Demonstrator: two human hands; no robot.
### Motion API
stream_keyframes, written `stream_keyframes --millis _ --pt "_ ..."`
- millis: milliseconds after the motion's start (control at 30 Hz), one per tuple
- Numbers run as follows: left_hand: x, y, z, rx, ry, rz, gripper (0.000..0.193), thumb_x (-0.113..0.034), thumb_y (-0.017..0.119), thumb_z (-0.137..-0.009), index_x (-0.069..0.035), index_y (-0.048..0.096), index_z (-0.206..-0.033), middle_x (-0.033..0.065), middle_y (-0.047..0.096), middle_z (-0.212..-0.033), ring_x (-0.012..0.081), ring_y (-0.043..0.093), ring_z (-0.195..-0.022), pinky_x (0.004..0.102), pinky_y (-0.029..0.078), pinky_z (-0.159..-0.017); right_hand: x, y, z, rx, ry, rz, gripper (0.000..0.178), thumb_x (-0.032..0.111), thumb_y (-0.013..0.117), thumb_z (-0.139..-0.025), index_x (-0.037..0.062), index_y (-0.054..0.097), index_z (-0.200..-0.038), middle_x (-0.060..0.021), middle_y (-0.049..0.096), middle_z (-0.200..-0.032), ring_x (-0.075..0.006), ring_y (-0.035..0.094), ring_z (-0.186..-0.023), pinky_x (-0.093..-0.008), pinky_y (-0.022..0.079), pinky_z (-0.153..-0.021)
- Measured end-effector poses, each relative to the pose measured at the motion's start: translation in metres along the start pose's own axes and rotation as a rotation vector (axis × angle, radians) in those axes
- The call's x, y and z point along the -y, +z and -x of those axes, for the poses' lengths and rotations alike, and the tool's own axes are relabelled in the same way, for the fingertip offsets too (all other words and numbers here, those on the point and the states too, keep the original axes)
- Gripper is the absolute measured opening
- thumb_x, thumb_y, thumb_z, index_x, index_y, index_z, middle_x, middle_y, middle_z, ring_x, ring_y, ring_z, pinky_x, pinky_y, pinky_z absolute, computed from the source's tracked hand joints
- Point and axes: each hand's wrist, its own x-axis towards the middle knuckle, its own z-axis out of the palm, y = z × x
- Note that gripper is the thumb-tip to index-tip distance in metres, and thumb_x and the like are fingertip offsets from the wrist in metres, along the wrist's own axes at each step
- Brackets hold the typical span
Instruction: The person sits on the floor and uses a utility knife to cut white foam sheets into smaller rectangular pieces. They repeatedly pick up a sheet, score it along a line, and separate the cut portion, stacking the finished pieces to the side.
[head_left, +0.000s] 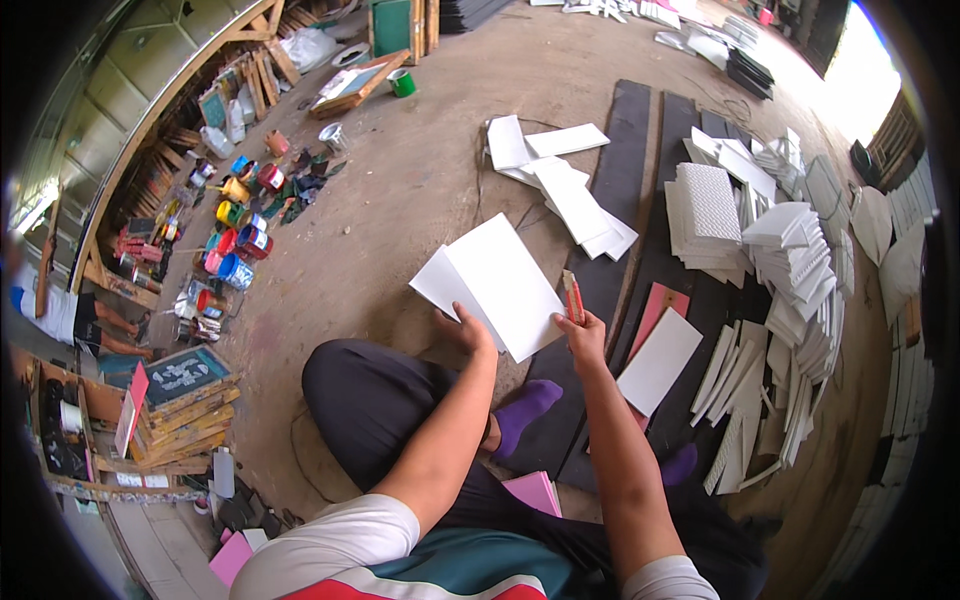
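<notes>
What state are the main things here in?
Left hand: holding white board
Right hand: closed around red cutter
White board: raised, two panels showing
Red cutter: in hand, blade unclear
Pink board: partly covered by white sheet
Paint cans: clustered, several open
Green can: upright

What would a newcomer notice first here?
The white panels held at centre in the person's hands, with a red cutter in the right one. Then the bright paint cans on the floor at left, and the heaped white pieces at right.
</notes>
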Motion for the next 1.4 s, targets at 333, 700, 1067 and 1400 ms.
stream_keyframes --millis 333,700,1067,1400 --pt "0.004 -0.005 0.010 0.231 -0.406 0.086 0.074 -0.050 0.032 -0.113 -0.003 0.013 -0.167 0.0247 0.025 -0.170 0.0368 0.036 -0.153 0.0455 0.036 -0.122 -0.028 0.056 -0.053 -0.048 -0.028 0.475 0.031 0.024 0.088 -0.082 0.0015 0.078 -0.101 -0.0049 0.071 -0.076 -0.0174 0.065 -0.065 -0.0379 0.052 -0.064" --pt "-0.004 0.031 0.016 0.044 0.532 -0.609 0.068 -0.042 0.054 -0.106 -0.003 0.036 -0.160 0.0321 0.035 -0.161 0.0496 0.033 -0.150 0.0576 0.029 -0.120 -0.016 0.032 -0.038 -0.256 -0.151 0.610 0.029 0.036 0.066 -0.100 0.0083 0.065 -0.108 -0.0208 0.069 -0.100 -0.0434 0.067 -0.100 -0.0514 0.050 -0.085" --pt "-0.015 0.185 0.197 1.218 0.254 -0.276 0.046 -0.032 0.061 -0.104 0.003 0.064 -0.134 0.0252 0.065 -0.137 0.0387 0.063 -0.127 0.0434 0.050 -0.107 -0.001 -0.159 -0.127 -0.677 -0.036 0.432 0.032 0.036 0.060 -0.102 0.0057 0.070 -0.107 -0.0139 0.070 -0.082 -0.0277 0.070 -0.081 -0.0438 0.051 -0.075" --pt "-0.015 0.370 0.280 1.441 0.563 -0.362 0.066 -0.037 0.051 -0.106 -0.001 0.035 -0.160 0.0266 0.021 -0.170 0.0427 0.021 -0.158 0.0460 0.025 -0.127 0.105 -0.282 -0.226 -0.910 -0.091 0.520 0.076 0.044 0.075 -0.092 0.0114 0.047 -0.155 -0.0199 0.072 -0.125 -0.0394 0.069 -0.118 -0.0481 0.051 -0.100"
